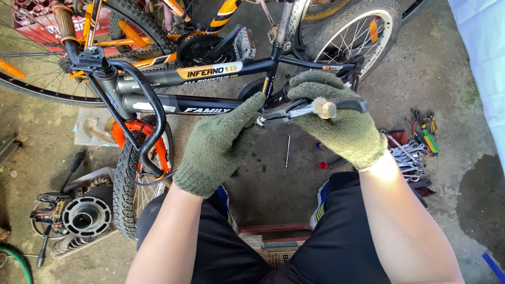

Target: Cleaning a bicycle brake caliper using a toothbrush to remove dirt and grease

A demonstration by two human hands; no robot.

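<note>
A small black bicycle frame [210, 71] with an orange fork stands in front of me on a concrete floor. Both hands wear green knit gloves. My right hand [336, 129] grips a small brush [326, 108] with pale bristles and a dark handle, held against a shiny metal crank part [286, 111] by the bottom bracket. The fingertips of my left hand [221, 147] pinch the near end of that metal part. The gloves hide where the part joins the frame.
The front wheel [129, 184] and black handlebar [150, 121] sit at my left knee. A pile of wrenches [407, 158] and a green-handled screwdriver [428, 139] lie at right. Hub parts [84, 215] and a hammer [94, 129] lie at left. An orange bicycle [131, 31] stands behind.
</note>
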